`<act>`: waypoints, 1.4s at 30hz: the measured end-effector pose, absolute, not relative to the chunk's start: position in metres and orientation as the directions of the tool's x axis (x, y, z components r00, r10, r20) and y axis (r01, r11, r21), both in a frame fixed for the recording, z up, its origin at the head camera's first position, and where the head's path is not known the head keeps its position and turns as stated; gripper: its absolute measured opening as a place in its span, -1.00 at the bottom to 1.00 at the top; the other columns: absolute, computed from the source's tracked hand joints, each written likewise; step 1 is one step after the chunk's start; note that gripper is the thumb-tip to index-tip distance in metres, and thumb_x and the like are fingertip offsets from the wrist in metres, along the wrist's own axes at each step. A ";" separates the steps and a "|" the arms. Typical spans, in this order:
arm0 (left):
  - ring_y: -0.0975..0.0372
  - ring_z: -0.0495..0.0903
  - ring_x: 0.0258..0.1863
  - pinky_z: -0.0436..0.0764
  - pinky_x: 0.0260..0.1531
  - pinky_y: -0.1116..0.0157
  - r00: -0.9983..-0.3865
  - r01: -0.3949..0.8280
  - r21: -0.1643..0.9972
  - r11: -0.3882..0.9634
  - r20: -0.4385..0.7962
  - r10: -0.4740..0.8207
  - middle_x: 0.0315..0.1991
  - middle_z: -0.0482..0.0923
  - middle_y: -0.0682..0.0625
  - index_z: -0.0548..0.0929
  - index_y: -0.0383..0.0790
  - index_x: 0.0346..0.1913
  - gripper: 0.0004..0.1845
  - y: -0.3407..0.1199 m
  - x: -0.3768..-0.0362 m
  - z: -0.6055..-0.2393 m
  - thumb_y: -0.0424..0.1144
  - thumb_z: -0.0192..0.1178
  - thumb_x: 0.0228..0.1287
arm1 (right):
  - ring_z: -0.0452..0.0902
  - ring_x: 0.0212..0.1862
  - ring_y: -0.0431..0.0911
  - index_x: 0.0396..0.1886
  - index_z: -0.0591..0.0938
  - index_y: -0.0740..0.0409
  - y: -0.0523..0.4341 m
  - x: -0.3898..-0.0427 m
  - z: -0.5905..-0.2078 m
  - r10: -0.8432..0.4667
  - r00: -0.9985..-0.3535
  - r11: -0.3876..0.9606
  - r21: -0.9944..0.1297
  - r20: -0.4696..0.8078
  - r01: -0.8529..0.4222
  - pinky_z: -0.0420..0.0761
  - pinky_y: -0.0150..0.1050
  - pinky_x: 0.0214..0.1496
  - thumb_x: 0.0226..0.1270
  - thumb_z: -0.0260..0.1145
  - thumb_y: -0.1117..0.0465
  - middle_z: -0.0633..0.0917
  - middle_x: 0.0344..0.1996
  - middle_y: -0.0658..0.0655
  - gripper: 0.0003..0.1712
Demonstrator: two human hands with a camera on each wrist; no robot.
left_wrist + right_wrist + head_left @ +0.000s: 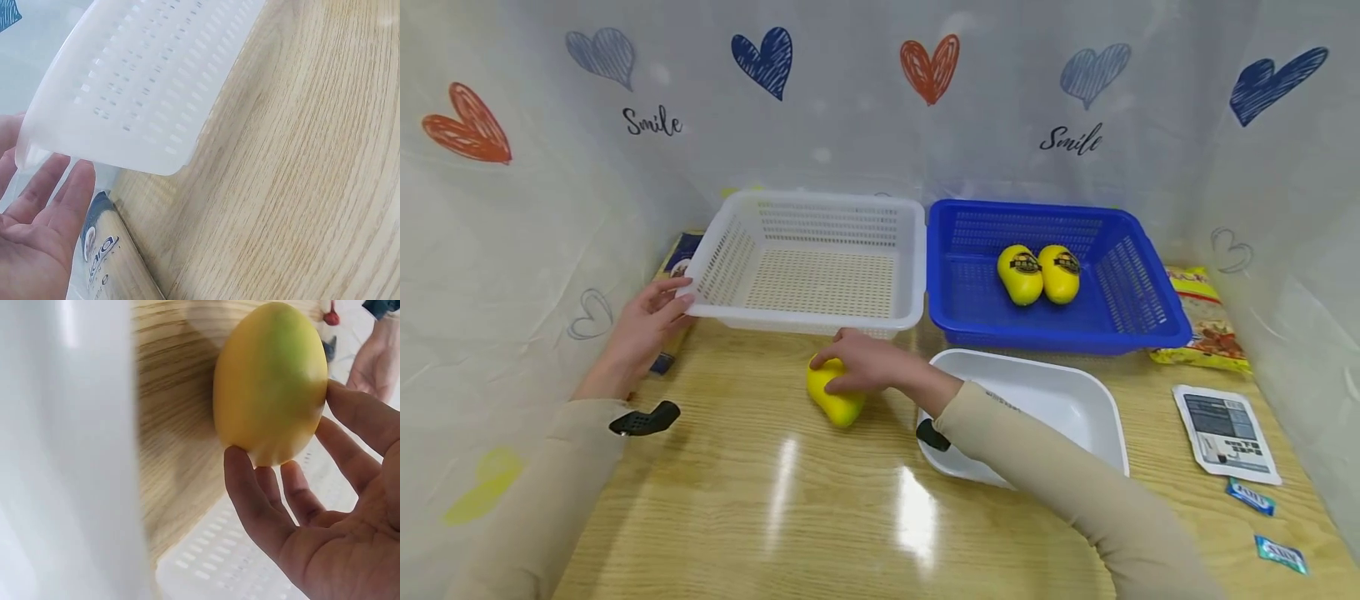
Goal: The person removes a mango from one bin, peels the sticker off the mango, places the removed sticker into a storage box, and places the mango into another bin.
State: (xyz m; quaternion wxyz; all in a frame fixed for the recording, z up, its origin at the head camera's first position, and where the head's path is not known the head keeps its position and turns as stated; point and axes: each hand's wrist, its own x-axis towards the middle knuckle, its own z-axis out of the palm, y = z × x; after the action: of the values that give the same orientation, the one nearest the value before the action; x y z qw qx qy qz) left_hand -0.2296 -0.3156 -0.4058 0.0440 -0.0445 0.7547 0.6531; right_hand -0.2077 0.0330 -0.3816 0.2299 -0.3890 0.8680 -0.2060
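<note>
My right hand (863, 364) lies over a yellow mango-shaped fruit (835, 402) on the wooden table, just in front of the white basket (808, 318). In the right wrist view the thumb and fingers (350, 419) of this hand (312, 506) curl round the fruit (269, 381), and the fruit rests on the table. My left hand (651, 321) has straight fingers touching the front left corner of the white basket. The left wrist view shows that hand (44, 219) with its palm open beside the basket's corner (144, 87).
A blue basket (1060, 340) at the back right holds two yellow fruits (1020, 273) (1059, 272). A white tray (1105, 417) lies under my right forearm. A snack bag (1206, 321), a white packet (1225, 433) and small wrappers (1251, 496) lie at the right. A printed packet (100, 250) lies by the left hand.
</note>
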 end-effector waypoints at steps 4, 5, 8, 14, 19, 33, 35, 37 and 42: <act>0.29 0.43 0.07 0.56 -0.04 0.49 -0.994 -0.111 0.988 0.105 -0.111 -0.002 0.30 0.25 -0.06 0.34 -0.20 0.36 -0.41 -0.318 -0.229 -0.406 -0.07 0.19 0.36 | 0.26 0.28 0.04 0.25 0.57 0.06 0.027 -0.211 -0.379 -0.788 -0.556 0.599 -0.543 -0.266 -0.589 0.38 -0.16 0.25 0.34 0.30 0.19 0.53 0.21 0.15 -0.52; 0.29 0.43 0.07 0.56 -0.05 0.49 -0.994 -0.107 0.990 0.096 -0.108 0.002 0.28 0.27 -0.04 0.35 -0.21 0.35 -0.42 -0.318 -0.229 -0.407 -0.08 0.19 0.36 | 0.25 0.29 0.04 0.25 0.57 0.06 0.027 -0.211 -0.379 -0.792 -0.548 0.594 -0.549 -0.270 -0.588 0.36 -0.16 0.27 0.33 0.30 0.19 0.53 0.22 0.15 -0.52; 0.30 0.44 0.06 0.57 -0.07 0.50 -0.994 -0.104 0.992 0.071 -0.105 0.011 0.23 0.29 0.00 0.37 -0.21 0.34 -0.45 -0.318 -0.228 -0.407 -0.12 0.19 0.38 | 0.24 0.31 0.05 0.26 0.55 0.08 0.030 -0.214 -0.382 -0.807 -0.525 0.572 -0.575 -0.269 -0.585 0.32 -0.16 0.31 0.33 0.30 0.22 0.53 0.23 0.14 -0.51; 0.24 0.37 0.16 0.52 0.06 0.42 -0.990 -0.137 0.983 0.123 -0.141 0.019 0.39 0.16 -0.10 0.31 -0.19 0.39 -0.40 -0.318 -0.229 -0.405 -0.05 0.17 0.38 | 0.28 0.33 0.01 0.30 0.51 0.02 0.040 -0.220 -0.393 -0.823 -0.490 0.535 -0.685 -0.289 -0.494 0.27 -0.13 0.36 0.34 0.30 0.23 0.45 0.32 0.13 -0.48; 0.21 0.33 0.22 0.48 0.11 0.40 -0.988 -0.144 0.976 0.161 -0.150 0.027 0.47 0.06 -0.14 0.28 -0.17 0.42 -0.36 -0.317 -0.229 -0.404 -0.01 0.15 0.38 | 0.27 0.35 0.00 0.28 0.53 -0.09 0.044 -0.223 -0.397 -0.803 -0.500 0.544 -0.742 -0.326 -0.391 0.27 -0.07 0.37 0.35 0.32 0.21 0.38 0.38 0.10 -0.49; 0.15 0.28 0.27 0.46 0.13 0.37 -0.987 -0.151 0.978 0.145 -0.157 0.036 0.47 0.06 -0.13 0.28 -0.17 0.42 -0.36 -0.317 -0.227 -0.399 -0.03 0.17 0.37 | 0.28 0.36 -0.02 0.31 0.51 -0.10 0.050 -0.227 -0.391 -0.823 -0.446 0.539 -0.733 -0.352 -0.415 0.27 -0.11 0.38 0.41 0.25 0.20 0.38 0.39 0.02 -0.51; 0.16 0.29 0.26 0.48 0.11 0.39 -0.987 -0.147 0.979 0.139 -0.153 0.038 0.46 0.07 -0.14 0.28 -0.18 0.41 -0.36 -0.317 -0.227 -0.399 -0.04 0.17 0.37 | 0.24 0.39 -0.03 0.33 0.50 -0.09 0.051 -0.227 -0.391 -0.825 -0.439 0.537 -0.737 -0.357 -0.410 0.25 -0.11 0.40 0.42 0.24 0.20 0.37 0.39 0.03 -0.51; 0.18 0.30 0.24 0.49 0.10 0.40 -0.988 -0.142 0.980 0.137 -0.149 0.042 0.46 0.08 -0.13 0.28 -0.19 0.41 -0.37 -0.317 -0.227 -0.400 -0.05 0.17 0.38 | 0.24 0.38 -0.03 0.33 0.50 -0.10 0.052 -0.228 -0.391 -0.821 -0.439 0.540 -0.747 -0.366 -0.387 0.25 -0.10 0.39 0.41 0.25 0.18 0.36 0.40 0.03 -0.50; 0.21 0.33 0.21 0.51 0.09 0.39 -0.988 -0.136 0.984 0.116 -0.143 0.053 0.44 0.09 -0.13 0.28 -0.22 0.41 -0.37 -0.319 -0.228 -0.400 -0.07 0.17 0.38 | 0.25 0.36 -0.05 0.31 0.52 -0.09 0.054 -0.228 -0.392 -0.831 -0.436 0.528 -0.735 -0.346 -0.425 0.26 -0.12 0.37 0.39 0.29 0.15 0.38 0.38 0.06 -0.51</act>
State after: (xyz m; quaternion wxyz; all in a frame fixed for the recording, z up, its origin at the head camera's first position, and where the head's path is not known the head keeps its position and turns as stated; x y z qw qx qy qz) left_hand -0.2280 -0.3186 -0.4005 0.0710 -0.0281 0.7437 0.6641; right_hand -0.2282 0.0542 -0.3919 0.3568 -0.3935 0.7980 -0.2845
